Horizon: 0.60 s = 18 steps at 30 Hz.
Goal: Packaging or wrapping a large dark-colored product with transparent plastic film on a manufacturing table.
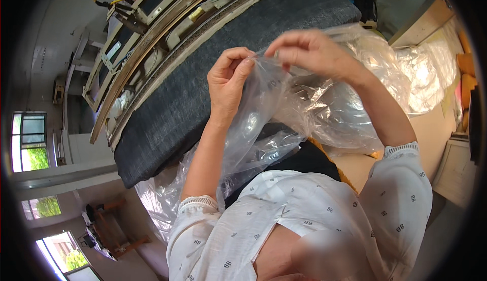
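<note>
A large sheet of clear plastic film (269,85) hangs in front of me, gathered and creased. My left hand (227,80) pinches its upper edge between thumb and fingertips. To the right, my right hand (314,52) is raised at the same edge, its fingers bent and apart and slightly blurred. Its fingertips are close to the film; whether they touch it is hard to make out. Below my hands the film falls over my lap, and it spreads out to the right beneath my right forearm.
Beyond my hands lies a long dark padded surface (172,113), with a machine frame of wooden rails and metal parts (147,52) along its far side. More crumpled clear plastic (426,73) is heaped at the right, next to a wooden cabinet (454,164). Windows (33,139) are at the left.
</note>
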### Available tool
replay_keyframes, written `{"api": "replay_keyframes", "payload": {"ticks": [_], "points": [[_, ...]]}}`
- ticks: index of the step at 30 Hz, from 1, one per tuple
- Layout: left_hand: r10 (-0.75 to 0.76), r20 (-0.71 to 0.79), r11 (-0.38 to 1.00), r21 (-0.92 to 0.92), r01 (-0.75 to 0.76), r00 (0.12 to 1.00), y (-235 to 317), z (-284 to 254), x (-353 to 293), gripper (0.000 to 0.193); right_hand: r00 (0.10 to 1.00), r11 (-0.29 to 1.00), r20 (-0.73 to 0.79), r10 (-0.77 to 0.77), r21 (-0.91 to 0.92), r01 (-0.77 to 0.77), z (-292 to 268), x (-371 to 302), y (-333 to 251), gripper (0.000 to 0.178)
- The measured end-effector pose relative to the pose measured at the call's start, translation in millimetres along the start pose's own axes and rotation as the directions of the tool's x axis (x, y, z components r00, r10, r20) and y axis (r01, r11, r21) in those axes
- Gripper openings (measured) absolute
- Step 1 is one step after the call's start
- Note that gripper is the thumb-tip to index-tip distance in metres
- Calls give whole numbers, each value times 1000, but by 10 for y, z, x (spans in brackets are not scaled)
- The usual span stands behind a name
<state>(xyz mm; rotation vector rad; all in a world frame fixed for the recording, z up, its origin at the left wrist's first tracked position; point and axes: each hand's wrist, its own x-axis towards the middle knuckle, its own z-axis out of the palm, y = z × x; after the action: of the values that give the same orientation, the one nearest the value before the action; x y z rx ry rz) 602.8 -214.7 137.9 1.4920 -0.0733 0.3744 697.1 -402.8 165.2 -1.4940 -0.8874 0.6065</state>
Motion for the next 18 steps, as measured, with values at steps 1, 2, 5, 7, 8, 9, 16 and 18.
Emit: {"api": "replay_keyframes", "payload": {"ticks": [1,2,5,7,8,9,16,18], "points": [[13,-18,997,-77,-14,1000,31,42,2,8,1000,1000,3,1,1,-1,-80,48,-10,26],[26,-36,988,-152,-31,999,49,68,-5,8,967,888,-58,-248,-413,203,-155,84,-60,22],[-4,-64,979,-206,-9,998,46,136,21,7,820,510,105,-563,-737,444,-311,211,100,13],[-29,-129,945,-326,-14,991,-2,60,11,7,983,903,86,-164,-387,185,-95,285,-29,10],[-63,-196,896,-444,-31,979,-23,16,9,6,994,945,36,-106,-309,112,3,265,-154,10],[-66,-190,895,-445,-26,980,-22,-60,8,6,994,945,30,-104,-308,108,66,225,-150,10],[59,-208,967,-233,-108,976,96,-1,-51,6,924,798,-181,-337,-575,178,-44,77,173,23],[78,-217,973,-196,-122,973,139,89,-79,6,937,789,-22,-349,-547,281,1,117,190,22]]}}
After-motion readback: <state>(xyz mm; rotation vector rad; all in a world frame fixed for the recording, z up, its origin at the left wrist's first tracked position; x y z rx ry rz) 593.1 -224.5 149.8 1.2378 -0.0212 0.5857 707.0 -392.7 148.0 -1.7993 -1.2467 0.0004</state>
